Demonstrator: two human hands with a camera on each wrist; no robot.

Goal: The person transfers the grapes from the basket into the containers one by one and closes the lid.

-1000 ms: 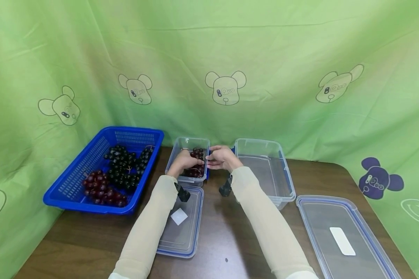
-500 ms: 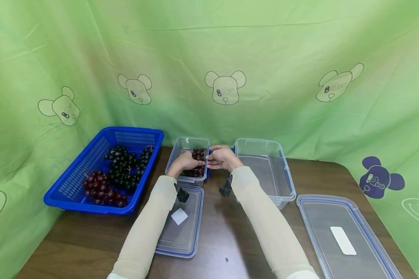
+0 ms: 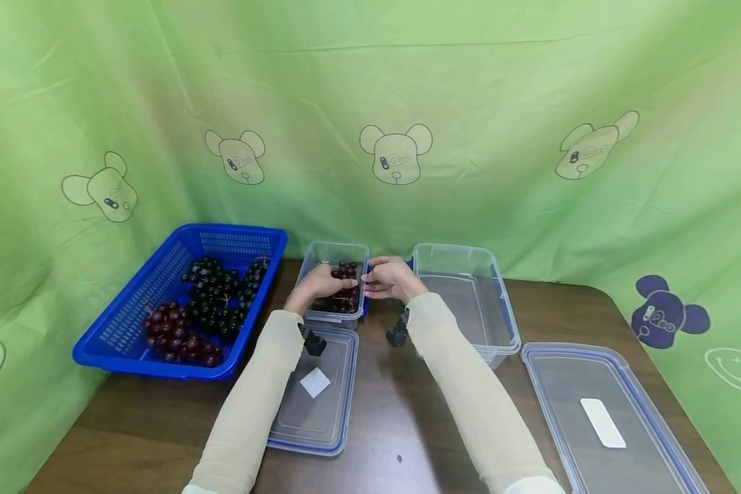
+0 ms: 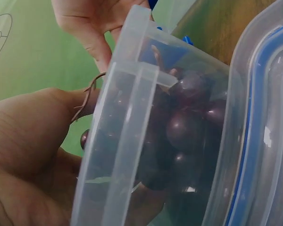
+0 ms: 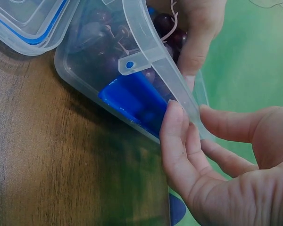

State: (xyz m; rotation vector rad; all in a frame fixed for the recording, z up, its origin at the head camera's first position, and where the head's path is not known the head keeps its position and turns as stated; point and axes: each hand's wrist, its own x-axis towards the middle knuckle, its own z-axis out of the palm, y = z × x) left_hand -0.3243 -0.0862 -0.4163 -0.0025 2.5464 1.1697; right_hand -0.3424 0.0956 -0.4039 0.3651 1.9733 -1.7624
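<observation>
A bunch of dark red grapes [image 3: 346, 302] lies inside the small clear plastic container [image 3: 339, 317]. My left hand [image 3: 317, 283] reaches into it from the left, thumb and fingers round the grapes; the fingertips are partly hidden behind the cloudy wall in the left wrist view. A brown grape stem [image 4: 87, 96] crosses in front of that thumb. On the container's right side, my right hand [image 3: 392, 278] pinches the rim between thumb and fingers. In the right wrist view its fingers [image 5: 172, 136] lie beside the blue latch [image 5: 134, 101], which hangs down.
A blue basket [image 3: 114, 336] at left holds black grapes [image 3: 213, 295] and red grapes [image 3: 175, 336]. A larger clear container [image 3: 469, 309] stands at right. Clear lids with blue seals lie on the table: a small lid [image 3: 311, 422] in front, a large lid [image 3: 593, 384] at right.
My left hand has shifted slightly left and back within the small container, showing more of the grapes. The right hand has stayed at the rim.
</observation>
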